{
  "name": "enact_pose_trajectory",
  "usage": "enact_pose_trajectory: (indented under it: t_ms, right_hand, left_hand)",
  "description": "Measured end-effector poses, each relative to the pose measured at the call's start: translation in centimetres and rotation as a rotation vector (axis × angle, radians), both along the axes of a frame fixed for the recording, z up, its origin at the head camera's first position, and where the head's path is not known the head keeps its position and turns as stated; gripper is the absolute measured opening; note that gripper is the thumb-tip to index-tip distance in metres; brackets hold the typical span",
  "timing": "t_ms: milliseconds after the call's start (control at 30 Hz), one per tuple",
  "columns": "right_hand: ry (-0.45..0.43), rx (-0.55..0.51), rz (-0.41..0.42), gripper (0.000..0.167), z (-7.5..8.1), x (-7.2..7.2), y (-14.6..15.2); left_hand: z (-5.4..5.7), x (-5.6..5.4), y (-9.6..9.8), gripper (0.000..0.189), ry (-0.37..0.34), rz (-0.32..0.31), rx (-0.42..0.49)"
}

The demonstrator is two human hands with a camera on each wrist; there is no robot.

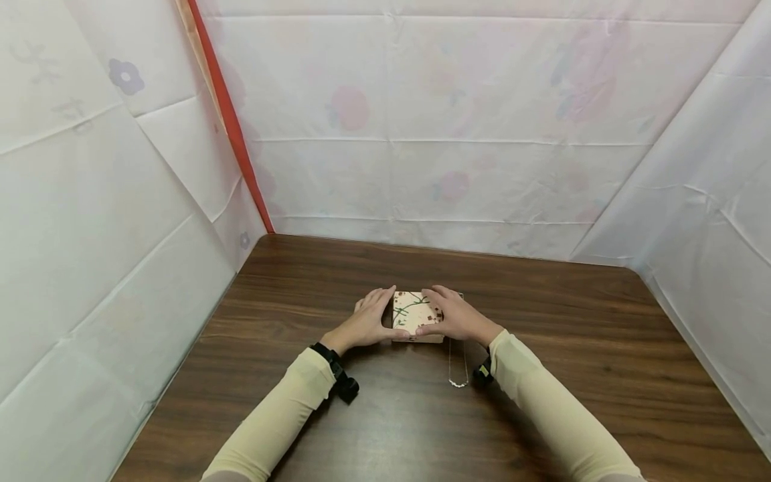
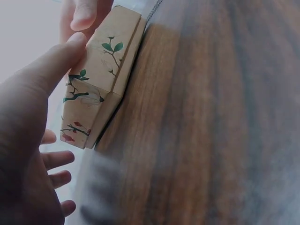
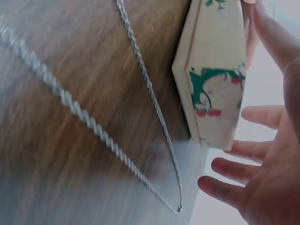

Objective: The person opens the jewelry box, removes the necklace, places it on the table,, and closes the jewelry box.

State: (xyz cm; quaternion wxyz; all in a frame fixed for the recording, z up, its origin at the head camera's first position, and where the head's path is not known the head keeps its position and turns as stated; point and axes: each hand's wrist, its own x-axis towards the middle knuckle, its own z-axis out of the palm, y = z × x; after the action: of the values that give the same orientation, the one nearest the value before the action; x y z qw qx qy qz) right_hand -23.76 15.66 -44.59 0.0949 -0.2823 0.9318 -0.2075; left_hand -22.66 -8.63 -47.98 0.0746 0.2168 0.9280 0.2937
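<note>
A small cream lidded box (image 1: 412, 313) with painted branches, green leaves and red blossoms stands on the table between both hands. My left hand (image 1: 369, 318) is at its left side, the thumb at the top front edge and the other fingers spread past the corner. From the right, my right hand (image 1: 458, 314) reaches over part of the lid, its thumb close to the left thumb. In the right wrist view its fingers extend loosely beside the box. A silver chain necklace (image 3: 110, 145) lies on the table just right of the box, partly hidden under the right hand in the head view.
The dark wood-grain table (image 1: 337, 268) has rounded far corners. Pale printed sheets (image 1: 470, 100) hang behind it and along both sides. A red strip (image 1: 231, 120) runs down the back left corner. Each wrist wears a black strapped camera (image 1: 345, 385).
</note>
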Motion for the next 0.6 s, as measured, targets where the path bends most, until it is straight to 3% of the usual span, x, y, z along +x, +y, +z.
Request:
enact_pose_trajectory:
  t_ms: [400,600]
  right_hand:
    - [0.024,0.030,-0.039,0.095,-0.42,0.06,0.24]
    - [-0.016,0.056,-0.073,0.097,0.03,0.33,0.28]
  left_hand:
    - [0.90,-0.32,0.07,0.106,-0.033,0.023,-0.005]
    - [0.84,-0.31,0.37,0.108,-0.072,0.023,0.024]
